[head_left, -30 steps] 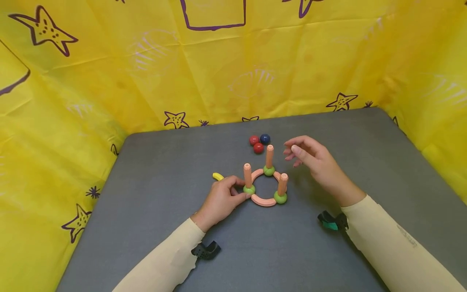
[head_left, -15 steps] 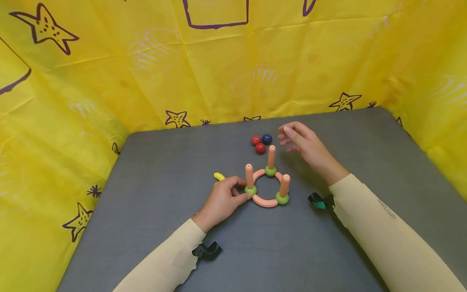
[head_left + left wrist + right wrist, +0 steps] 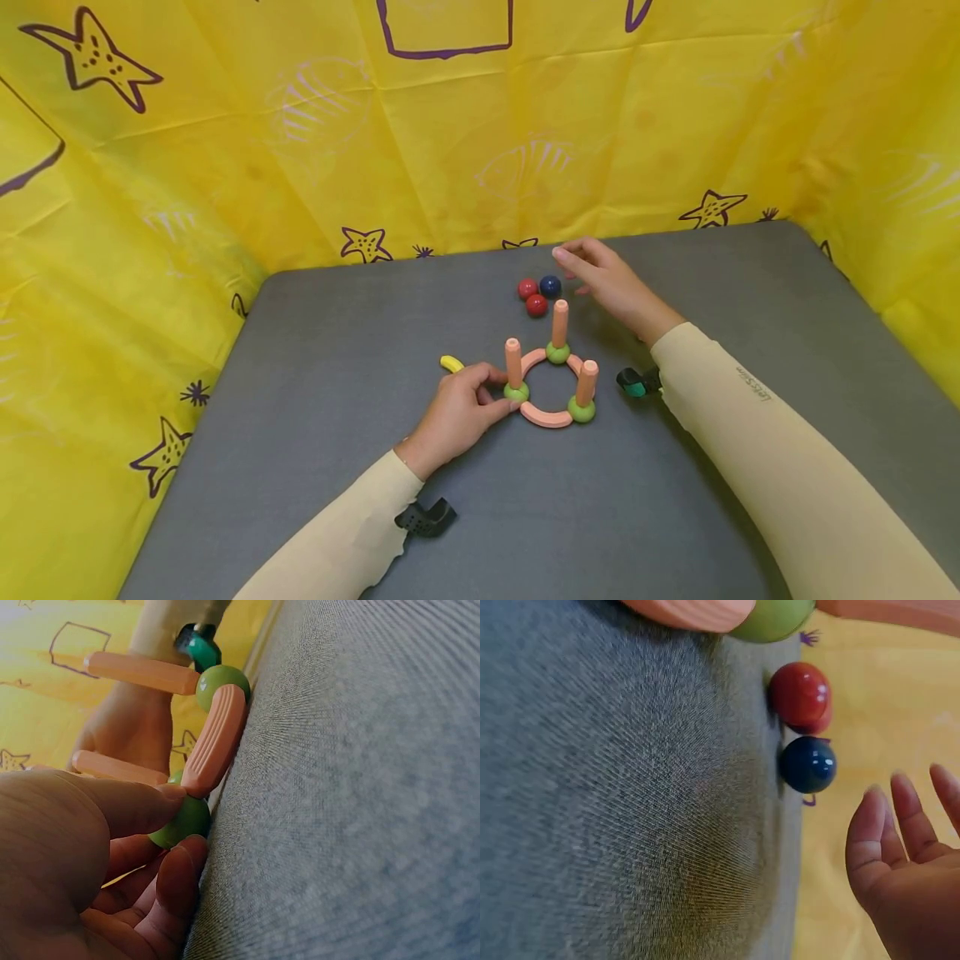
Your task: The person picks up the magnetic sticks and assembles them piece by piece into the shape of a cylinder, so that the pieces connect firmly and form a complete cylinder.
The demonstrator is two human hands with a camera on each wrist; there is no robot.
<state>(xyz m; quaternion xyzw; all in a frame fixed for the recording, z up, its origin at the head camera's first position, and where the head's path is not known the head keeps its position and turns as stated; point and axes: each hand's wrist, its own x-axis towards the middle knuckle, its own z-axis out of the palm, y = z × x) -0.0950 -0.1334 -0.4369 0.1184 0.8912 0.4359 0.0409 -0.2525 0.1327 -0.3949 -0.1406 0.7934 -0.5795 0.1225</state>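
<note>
Treat the peach ring [image 3: 547, 418], on the central tabletop [image 3: 337, 350], as likely light, stiff and weak-jointed, holding by the left green ball [image 3: 516, 394], with left hand [image 3: 453, 414] fingers [image 3: 139, 806] pinching there, right hand [image 3: 609, 279] fingers relaxed, empty, right of the blue ball [image 3: 551, 287].

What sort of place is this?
Probably a staged tabletop recording spot: grey table, yellow starfish-print cloth behind and beside it, and a pink-and-green toy ring under assembly.

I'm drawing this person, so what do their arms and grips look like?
The long cream left sleeve has a curved black wrist attachment; the long cream right sleeve carries small dark lettering and a black attachment with a green patch. The left grip and right grip wear no gloves.
</note>
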